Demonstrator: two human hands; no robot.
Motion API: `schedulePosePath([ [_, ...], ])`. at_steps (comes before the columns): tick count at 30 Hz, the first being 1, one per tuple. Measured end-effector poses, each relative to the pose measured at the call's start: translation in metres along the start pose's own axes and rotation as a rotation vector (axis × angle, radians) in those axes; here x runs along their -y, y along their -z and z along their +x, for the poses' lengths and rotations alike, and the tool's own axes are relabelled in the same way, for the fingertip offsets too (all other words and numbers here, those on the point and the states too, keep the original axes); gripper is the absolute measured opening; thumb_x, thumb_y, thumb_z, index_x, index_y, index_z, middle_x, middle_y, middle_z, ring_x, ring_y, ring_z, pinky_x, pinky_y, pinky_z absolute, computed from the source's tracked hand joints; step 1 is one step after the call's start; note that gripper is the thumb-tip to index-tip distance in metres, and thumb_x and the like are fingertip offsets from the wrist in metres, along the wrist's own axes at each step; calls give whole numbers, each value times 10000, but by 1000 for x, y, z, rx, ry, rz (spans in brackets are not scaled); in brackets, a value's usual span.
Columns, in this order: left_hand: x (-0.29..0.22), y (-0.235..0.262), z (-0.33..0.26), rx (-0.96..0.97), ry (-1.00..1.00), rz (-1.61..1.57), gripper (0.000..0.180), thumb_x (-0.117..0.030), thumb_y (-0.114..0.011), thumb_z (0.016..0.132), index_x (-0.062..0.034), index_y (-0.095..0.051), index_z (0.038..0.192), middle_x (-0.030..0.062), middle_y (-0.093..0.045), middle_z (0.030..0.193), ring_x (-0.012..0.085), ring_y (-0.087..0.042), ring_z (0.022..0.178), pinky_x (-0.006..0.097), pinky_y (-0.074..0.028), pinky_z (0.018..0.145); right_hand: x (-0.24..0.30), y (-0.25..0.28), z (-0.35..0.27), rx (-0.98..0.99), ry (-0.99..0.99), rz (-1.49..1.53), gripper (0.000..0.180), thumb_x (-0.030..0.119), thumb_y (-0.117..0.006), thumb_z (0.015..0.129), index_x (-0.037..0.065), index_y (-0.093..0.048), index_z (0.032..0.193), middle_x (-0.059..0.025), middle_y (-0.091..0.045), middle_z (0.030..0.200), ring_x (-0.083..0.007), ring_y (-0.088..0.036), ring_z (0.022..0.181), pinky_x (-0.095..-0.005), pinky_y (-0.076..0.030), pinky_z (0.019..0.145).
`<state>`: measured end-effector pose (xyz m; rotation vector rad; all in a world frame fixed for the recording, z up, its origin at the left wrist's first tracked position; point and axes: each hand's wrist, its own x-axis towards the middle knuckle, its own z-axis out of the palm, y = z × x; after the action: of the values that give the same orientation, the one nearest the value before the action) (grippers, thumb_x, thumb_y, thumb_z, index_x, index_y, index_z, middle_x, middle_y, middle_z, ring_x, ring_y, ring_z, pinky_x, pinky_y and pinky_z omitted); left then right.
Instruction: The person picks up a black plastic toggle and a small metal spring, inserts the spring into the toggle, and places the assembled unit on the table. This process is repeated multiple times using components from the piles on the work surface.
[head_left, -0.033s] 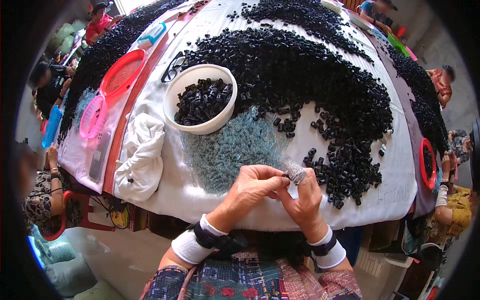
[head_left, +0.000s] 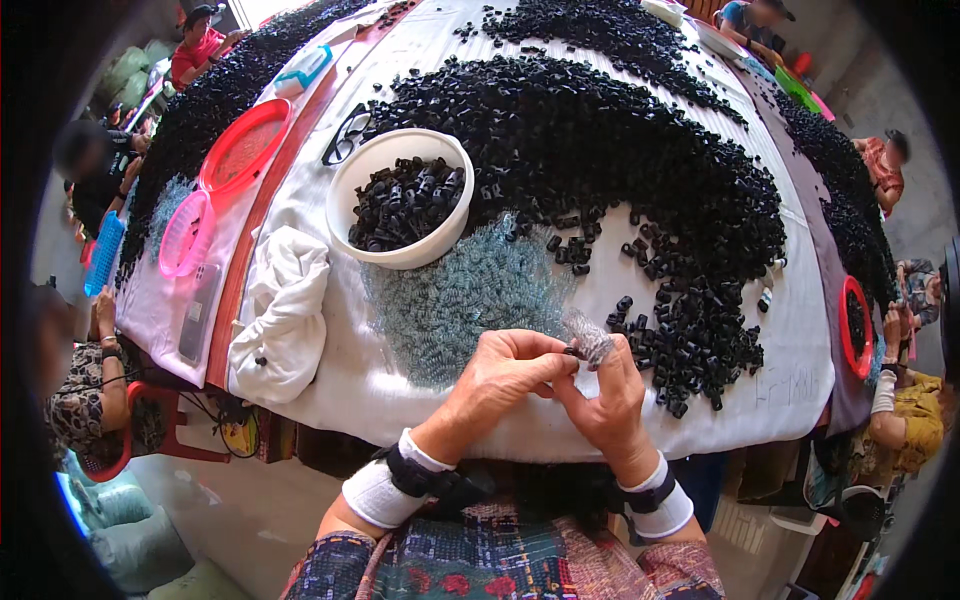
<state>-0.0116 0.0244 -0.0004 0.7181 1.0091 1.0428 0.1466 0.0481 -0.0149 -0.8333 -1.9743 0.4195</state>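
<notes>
My left hand (head_left: 505, 372) pinches a small black plastic part (head_left: 571, 351) between thumb and fingertips. Close against it is my right hand (head_left: 606, 402), its thumb and fingers closed in a pinch; what lies between them is too small to make out. A silvery, mesh-like clump (head_left: 589, 340) sits at the right index finger, either wrapped round it or held there; I cannot tell which. Just beyond the left hand lies a heap of fine bluish metal springs (head_left: 455, 310). Loose black plastic parts (head_left: 690, 350) are scattered beyond the right hand.
A white bowl (head_left: 343, 225) of black parts stands behind the springs. Eyeglasses (head_left: 345, 140) rest beside it. A crumpled white cloth (head_left: 280, 310) lies at the left. A large pile of black parts (head_left: 600, 130) covers the far table. Other people sit along both sides, near red and pink trays.
</notes>
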Motion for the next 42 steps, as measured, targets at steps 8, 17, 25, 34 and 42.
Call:
schedulePosePath([
  [8, -7, 6, -8, 7, 5, 178, 142, -119, -680, 821, 17, -675, 861, 6, -646, 788, 50, -567, 721, 185, -454, 655, -2, 11, 4, 283, 24, -22, 325, 58, -736, 671, -60, -567, 923, -213, -574, 881, -371, -581, 805, -401, -506, 673],
  [17, 0, 8, -8, 6, -24, 55, 157, -133, -687, 830, 1, -676, 910, 15, -658, 817, 63, -587, 731, 201, -481, 660, 2, 16, 4, 266, -123, 102, 311, 44, -705, 696, -51, -571, 961, -194, -572, 869, -330, -589, 764, -374, -498, 643],
  [25, 1, 11, -10, 19, -8, 10, 167, -121, -669, 851, -14, -659, 979, 73, -693, 907, 127, -659, 806, 231, -519, 700, -5, 19, 1, 65, -195, 79, 255, -83, -574, 788, -34, -597, 1038, -137, -621, 892, -205, -623, 703, -263, -499, 554],
  [34, 11, 21, -13, -2, -89, -122, 151, -72, -647, 854, -11, -627, 990, 115, -685, 875, 167, -663, 767, 280, -546, 686, -16, 36, -4, 26, -320, 4, 323, -82, -549, 830, 23, -602, 1131, -33, -657, 872, -56, -553, 693, -200, -459, 624],
  [42, 15, 28, -10, 82, -137, -302, 156, -69, -648, 857, -8, -598, 992, 108, -679, 847, 163, -667, 733, 266, -544, 690, 2, 21, -22, 263, -150, 21, 295, -68, -649, 711, -7, -586, 993, -135, -594, 836, -252, -585, 711, -329, -459, 587],
])
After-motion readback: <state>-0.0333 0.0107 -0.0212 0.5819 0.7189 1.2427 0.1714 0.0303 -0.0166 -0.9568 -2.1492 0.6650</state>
